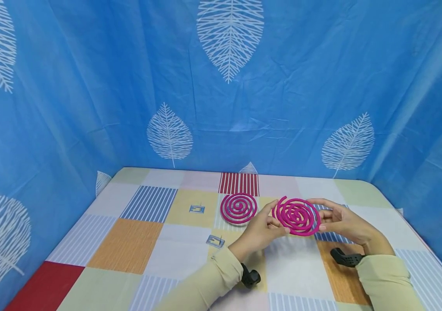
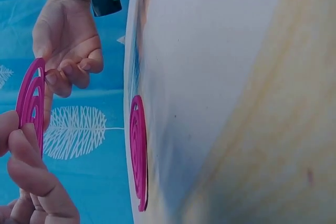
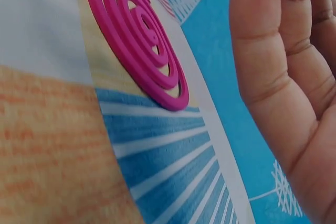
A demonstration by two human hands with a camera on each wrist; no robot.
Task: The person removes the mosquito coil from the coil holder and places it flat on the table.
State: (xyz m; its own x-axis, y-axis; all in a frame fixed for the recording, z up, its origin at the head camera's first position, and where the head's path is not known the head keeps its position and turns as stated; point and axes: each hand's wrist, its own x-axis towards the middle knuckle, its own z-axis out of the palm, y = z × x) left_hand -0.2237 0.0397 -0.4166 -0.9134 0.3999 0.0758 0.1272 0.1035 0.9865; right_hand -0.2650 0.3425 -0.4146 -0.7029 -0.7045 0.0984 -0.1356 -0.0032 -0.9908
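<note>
Upright above the table, a pink mosquito coil [image 1: 305, 233] is held between both hands. My left hand [image 1: 257, 231] pinches its left edge between thumb and fingers. At the opposite edge, the thumb and fingers of my right hand [image 1: 347, 222] grip it. Behind it, a second pink coil [image 3: 118, 40] lies flat on the cloth, partly covered in the head view. Another coil [image 1: 238, 208] lies to the left, beyond my left hand. The right wrist view shows my right fingers [image 3: 262, 40] but not the held coil.
A patchwork-patterned cloth [image 1: 127, 244] covers the table. Blue curtains [image 1: 283, 86] with white leaf prints enclose the back and sides. Each wrist wears a black camera mount [image 1: 249, 276].
</note>
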